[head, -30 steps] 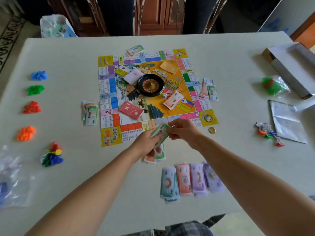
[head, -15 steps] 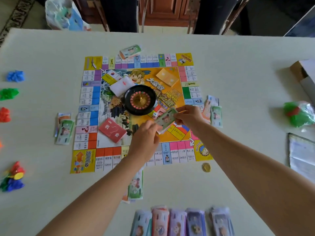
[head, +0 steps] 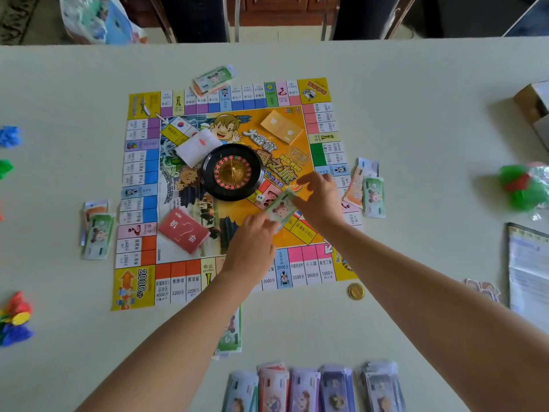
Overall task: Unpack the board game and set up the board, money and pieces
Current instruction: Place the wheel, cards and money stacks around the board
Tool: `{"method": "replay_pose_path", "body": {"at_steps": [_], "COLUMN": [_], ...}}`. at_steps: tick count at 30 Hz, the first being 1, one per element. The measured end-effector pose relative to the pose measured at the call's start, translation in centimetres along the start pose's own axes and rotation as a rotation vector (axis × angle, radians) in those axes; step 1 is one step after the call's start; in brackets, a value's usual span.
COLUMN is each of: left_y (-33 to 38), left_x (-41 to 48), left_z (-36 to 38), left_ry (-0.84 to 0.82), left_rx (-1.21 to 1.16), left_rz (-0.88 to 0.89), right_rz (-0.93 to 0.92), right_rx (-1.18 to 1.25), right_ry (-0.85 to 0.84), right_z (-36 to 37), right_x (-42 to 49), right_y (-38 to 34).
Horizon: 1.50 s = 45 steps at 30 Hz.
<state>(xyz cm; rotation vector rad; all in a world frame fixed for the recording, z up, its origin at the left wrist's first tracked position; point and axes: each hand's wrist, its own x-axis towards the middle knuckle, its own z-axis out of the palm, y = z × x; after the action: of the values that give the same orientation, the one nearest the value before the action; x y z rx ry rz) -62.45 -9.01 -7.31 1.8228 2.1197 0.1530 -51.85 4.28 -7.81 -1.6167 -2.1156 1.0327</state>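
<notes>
The colourful game board (head: 142, 179) lies flat on the table with a black roulette wheel (head: 233, 172) in its middle. A red card deck (head: 183, 230), a white deck (head: 198, 146) and an orange deck (head: 281, 126) lie on it. My left hand (head: 252, 242) and my right hand (head: 322, 200) both pinch a stack of green play money (head: 281, 207) above the board's right part. Small money piles lie at the board's left (head: 98, 233), top (head: 214, 79), right (head: 371, 191) and bottom (head: 230, 334).
A row of sorted money stacks (head: 315, 388) lies at the near edge. Coloured piece heaps sit at the left (head: 10, 136) (head: 15, 319). A gold coin (head: 356, 291), a green bag (head: 523, 188), a leaflet (head: 528, 272) and the box (head: 531, 105) are at the right.
Both hands have carried the green notes from the near edge of the board forward over its right centre. My view has moved closer to the board.
</notes>
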Motion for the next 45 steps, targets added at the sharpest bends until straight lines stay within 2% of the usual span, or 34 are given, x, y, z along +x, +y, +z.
{"method": "replay_pose_path", "body": {"at_steps": [2, 6, 10, 13, 16, 21, 26, 29, 38, 45], "left_y": [-0.1, -0.1, -0.5, -1.3, -2.5, -3.5, -2.7, -1.5, 0.2, 0.0], "left_x": [0.0, 0.2, -1.6, -5.4, -9.7, -16.6, -22.9, -26.1, -28.6, -29.7], "left_z": [0.1, -0.1, -0.4, -0.5, 0.0, 0.5, 1.7, 3.5, 6.2, 7.1], "left_ry": [0.002, 0.012, 0.037, 0.093, 0.016, -0.103, -0.222, -0.268, -0.113, 0.008], "left_rx": [0.012, -0.091, -0.163, -0.196, -0.210, -0.225, -0.181, -0.125, -0.067, -0.072], "left_rz": [0.011, -0.023, -0.031, -0.023, 0.021, 0.026, -0.020, -0.035, -0.106, -0.168], "right_rz": [-0.131, -0.185, -0.163, -0.225, -0.261, -0.282, -0.253, -0.269, -0.317, -0.369], "right_rx": [-0.022, -0.120, -0.153, -0.118, -0.085, -0.028, -0.103, -0.202, -0.578, -0.647], "right_ry": [0.011, -0.212, -0.222, -0.165, -0.167, -0.351, -0.456, -0.448, -0.405, -0.421], "right_z": [0.2, 1.5, 1.8, 1.5, 2.1, 3.9, 5.1, 5.8, 7.1, 7.3], "right_x": [-0.5, -1.4, -1.5, -2.6, -5.5, -13.5, -21.5, -25.0, -29.7, -30.0], "right_y": [-0.2, 0.1, -0.2, -0.5, -1.1, -2.3, -1.3, -0.1, 0.1, 0.0]}}
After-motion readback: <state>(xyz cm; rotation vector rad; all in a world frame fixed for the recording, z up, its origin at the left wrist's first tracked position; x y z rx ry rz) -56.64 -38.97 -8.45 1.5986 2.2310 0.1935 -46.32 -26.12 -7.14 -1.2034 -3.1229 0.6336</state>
